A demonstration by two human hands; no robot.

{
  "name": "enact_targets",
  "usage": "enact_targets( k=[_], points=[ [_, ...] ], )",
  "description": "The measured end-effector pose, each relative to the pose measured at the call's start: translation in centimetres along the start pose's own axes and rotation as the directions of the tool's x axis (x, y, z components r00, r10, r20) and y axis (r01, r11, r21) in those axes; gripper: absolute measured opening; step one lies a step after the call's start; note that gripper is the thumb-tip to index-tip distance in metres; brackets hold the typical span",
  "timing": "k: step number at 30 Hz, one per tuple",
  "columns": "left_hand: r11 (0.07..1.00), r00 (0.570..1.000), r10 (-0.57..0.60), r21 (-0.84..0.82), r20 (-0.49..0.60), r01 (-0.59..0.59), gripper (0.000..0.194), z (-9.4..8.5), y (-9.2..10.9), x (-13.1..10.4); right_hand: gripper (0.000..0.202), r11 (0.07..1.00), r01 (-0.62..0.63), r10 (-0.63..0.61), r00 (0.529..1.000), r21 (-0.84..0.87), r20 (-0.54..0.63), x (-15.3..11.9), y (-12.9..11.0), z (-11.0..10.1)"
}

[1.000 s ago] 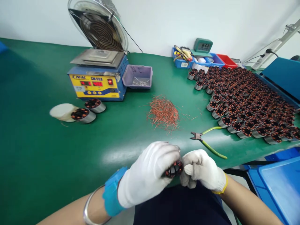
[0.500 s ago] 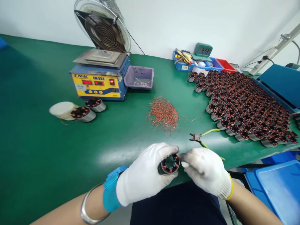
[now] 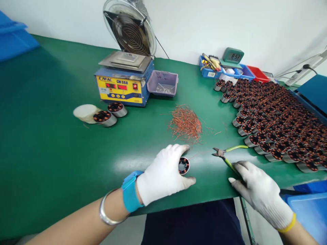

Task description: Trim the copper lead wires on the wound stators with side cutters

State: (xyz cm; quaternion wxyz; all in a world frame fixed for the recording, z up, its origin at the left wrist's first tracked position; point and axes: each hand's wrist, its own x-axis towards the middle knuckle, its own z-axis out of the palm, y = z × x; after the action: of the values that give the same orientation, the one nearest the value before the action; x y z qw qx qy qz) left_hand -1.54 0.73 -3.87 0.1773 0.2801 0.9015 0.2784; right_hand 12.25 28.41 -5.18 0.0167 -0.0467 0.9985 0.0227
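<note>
At the lower centre of the frame, the left hand point(image 3: 162, 175), in a white glove, is spread wide, its thumb and fingers well apart around a copper-wound motor stator point(image 3: 188, 165). The stator sits open end up on the green bench point(image 3: 143, 143), in the gap between thumb and fingers; whether the palm touches it cannot be told. At the lower right, the gloved right hand point(image 3: 259, 190) is at the lower handle of green-handled cutting nippers point(image 3: 220, 153), fingertips over its end; how firmly it grips cannot be told. The nippers lie with their jaws apart, pointing left. Near the centre, above the stator, is a loose pile of copper wire clippings point(image 3: 185, 123). A crowd of similar stators point(image 3: 278, 119) fills the right side. At left centre, two more stators point(image 3: 109, 121) stand beside a white cylinder point(image 3: 84, 111), just below a CM 558 unit point(image 3: 121, 89) with a purple tray point(image 3: 163, 74) against its right side.
</note>
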Motion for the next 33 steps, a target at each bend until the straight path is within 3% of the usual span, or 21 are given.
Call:
enact_targets(
  k=[1,3,5,7,9,13,18,20,22,24,26,33],
  points=[
    [0.998,1.0,0.013,-0.066,0.007,-0.012,0.072,0.0,-0.1,0.1,0.038,0.999,0.019,-0.019,1.0,0.028,-0.008,0.2,-0.6,0.3],
    [0.992,1.0,0.001,-0.124,0.018,0.002,0.07,0.0,-0.3,0.2,0.064,0.997,0.039,-0.036,0.998,0.059,-0.059,0.9,-1.4,0.8],
    [0.991,0.998,-0.068,-0.117,0.017,0.069,0.071,-0.1,-0.5,0.3,0.099,0.998,0.011,-0.005,0.995,0.054,-0.099,1.8,-1.3,0.9],
    [0.975,0.992,-0.124,-0.184,0.015,0.125,0.076,-0.4,-0.8,0.4,0.115,0.999,-0.036,0.039,0.996,0.037,-0.083,2.2,-0.6,0.8],
    [0.923,0.987,-0.15,-0.349,0.064,0.163,0.078,-0.6,-1.2,0.5,0.107,0.999,-0.037,0.038,0.999,0.032,-0.036,2.1,0.2,0.6],
    [0.761,0.98,-0.138,-0.618,0.144,0.198,0.068,-0.8,-1.8,0.6,0.07,1.0,0.021,-0.021,1.0,-0.019,0.005,1.4,0.3,-0.5],
    [0.66,0.978,-0.149,-0.722,0.145,0.207,0.067,-0.7,-1.7,1.0,0.039,0.968,-0.008,0.052,0.984,-0.251,0.168,2.9,-1.7,-1.6],
    [0.648,0.976,-0.155,-0.73,0.153,0.218,0.069,-0.8,-1.6,1.0,0.026,0.958,-0.051,0.097,0.984,-0.282,0.152,3.9,-1.9,-1.3],
    [0.637,0.975,-0.16,-0.739,0.153,0.22,0.071,-0.7,-1.5,1.1,0.029,0.977,-0.047,0.056,0.998,-0.21,0.036,4.7,-1.6,-0.6],
    [0.623,0.975,-0.168,-0.752,0.142,0.217,0.071,-0.6,-1.4,1.1,0.046,0.997,0.022,-0.03,0.994,-0.078,-0.101,5.1,-1.2,0.2],
    [0.607,0.976,-0.178,-0.767,0.123,0.207,0.07,-0.4,-1.4,1.1,0.057,0.997,0.072,-0.065,0.986,0.042,-0.153,5.1,-1.3,0.6],
    [0.604,0.981,-0.178,-0.779,0.071,0.166,0.067,0.0,-1.4,1.1,0.059,0.979,0.041,-0.061,0.994,0.202,0.096,5.0,-5.6,-2.1]
  ],
)
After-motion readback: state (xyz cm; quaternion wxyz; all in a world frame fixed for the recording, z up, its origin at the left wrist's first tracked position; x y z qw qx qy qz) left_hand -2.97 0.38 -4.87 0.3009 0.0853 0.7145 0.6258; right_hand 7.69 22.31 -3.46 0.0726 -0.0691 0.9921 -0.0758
